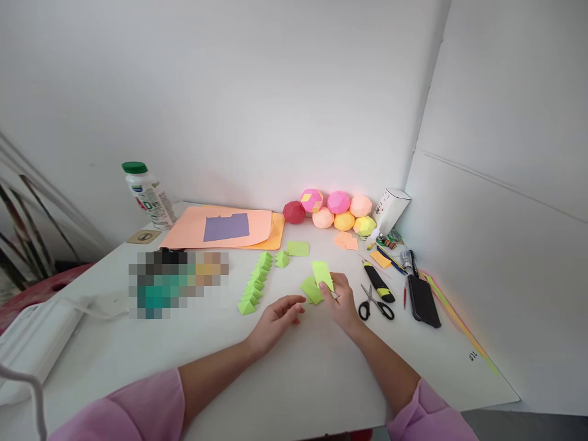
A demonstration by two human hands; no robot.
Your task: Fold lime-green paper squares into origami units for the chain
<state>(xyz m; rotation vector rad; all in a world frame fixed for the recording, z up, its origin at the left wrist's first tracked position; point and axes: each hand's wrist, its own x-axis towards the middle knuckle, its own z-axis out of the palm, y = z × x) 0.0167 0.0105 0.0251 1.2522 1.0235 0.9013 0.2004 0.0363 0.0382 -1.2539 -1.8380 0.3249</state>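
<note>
A small green paper piece (323,274) is pinched in my right hand (342,298), raised a little over the white table. My left hand (278,318) hovers to its left, fingers loosely curved and apart, with nothing in them. Flat green paper pieces (311,290) lie overlapping between the two hands, partly covered by the held one. Left of them runs a slanting row of folded green paper pieces (255,283), standing like small peaks. One more folded green piece (282,259) sits beside the row's far end, near a flat green sheet (298,248).
Faceted paper balls (339,202) are stacked against the wall. To the right lie scissors (375,304), a cutter knife (378,282) and a phone (423,301). Large peach paper sheets (188,226) and a green-capped bottle (149,195) are at the back left. A blurred patch (169,285) covers something on the left.
</note>
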